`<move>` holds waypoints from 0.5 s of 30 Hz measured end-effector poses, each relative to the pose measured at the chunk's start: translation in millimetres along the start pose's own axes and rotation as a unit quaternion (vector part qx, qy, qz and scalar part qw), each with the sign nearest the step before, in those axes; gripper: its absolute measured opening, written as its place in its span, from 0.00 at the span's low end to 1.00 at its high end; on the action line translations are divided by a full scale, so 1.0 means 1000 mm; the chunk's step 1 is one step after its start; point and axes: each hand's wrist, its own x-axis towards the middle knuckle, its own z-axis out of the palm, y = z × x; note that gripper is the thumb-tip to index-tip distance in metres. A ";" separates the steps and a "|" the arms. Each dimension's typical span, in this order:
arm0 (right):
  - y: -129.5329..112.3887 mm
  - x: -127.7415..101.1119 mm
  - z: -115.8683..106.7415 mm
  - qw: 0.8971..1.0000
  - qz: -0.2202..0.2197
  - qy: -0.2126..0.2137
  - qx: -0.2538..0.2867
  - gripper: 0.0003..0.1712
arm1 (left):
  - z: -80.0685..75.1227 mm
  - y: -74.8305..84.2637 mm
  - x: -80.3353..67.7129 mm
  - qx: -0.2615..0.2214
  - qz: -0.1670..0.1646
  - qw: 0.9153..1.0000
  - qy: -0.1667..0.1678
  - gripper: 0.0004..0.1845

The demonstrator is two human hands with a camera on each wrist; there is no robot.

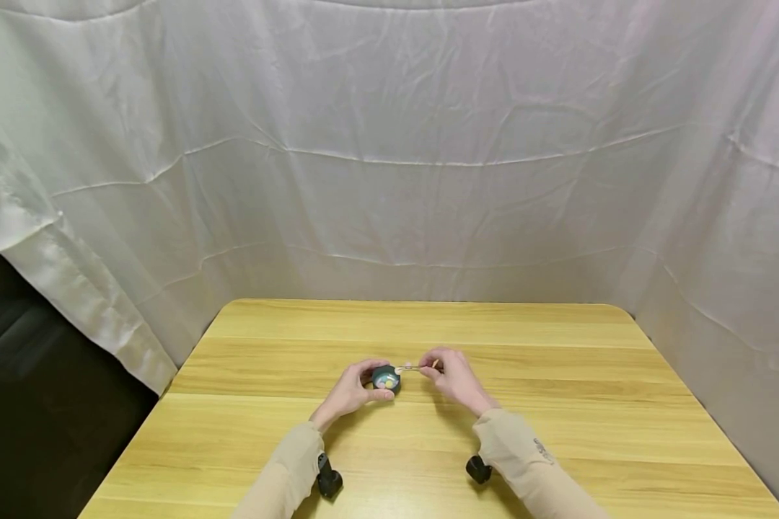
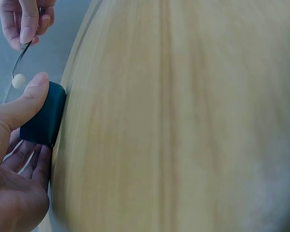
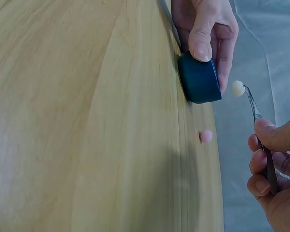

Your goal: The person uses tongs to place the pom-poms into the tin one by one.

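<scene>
Resting on the wooden table (image 1: 558, 375), the left hand (image 1: 350, 389) curls thumb and fingers round a small dark teal bowl (image 1: 386, 378). Just beside it, the right hand (image 1: 454, 376) pinches thin tweezers (image 3: 261, 130), their tips clamping a tiny white ball (image 3: 238, 88) above the bowl's rim. A pink ball (image 3: 206, 136) lies on the table near the bowl.

Both forearms reach forward from the near edge, converging toward the middle. The left hand (image 1: 353, 391) curls, thumb and fingers clasped around something small. The right hand (image 1: 453, 376), just right of it, pinches with thumb and fingertips.
</scene>
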 end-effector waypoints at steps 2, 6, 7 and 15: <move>-0.001 0.000 0.001 1.000 -0.001 0.000 0.003 0.02 | 0.000 0.000 0.000 0.000 0.002 1.000 0.000 0.33; -0.002 0.001 0.002 1.000 0.001 -0.004 0.006 0.02 | 0.000 -0.001 0.000 0.003 0.000 1.000 0.002 0.33; -0.003 0.001 0.003 1.000 0.003 -0.005 0.005 0.02 | 0.000 -0.001 0.000 0.006 0.001 1.000 0.003 0.33; -0.004 0.002 0.005 1.000 0.009 -0.011 0.016 0.03 | 0.000 0.000 0.000 0.016 0.005 1.000 0.004 0.33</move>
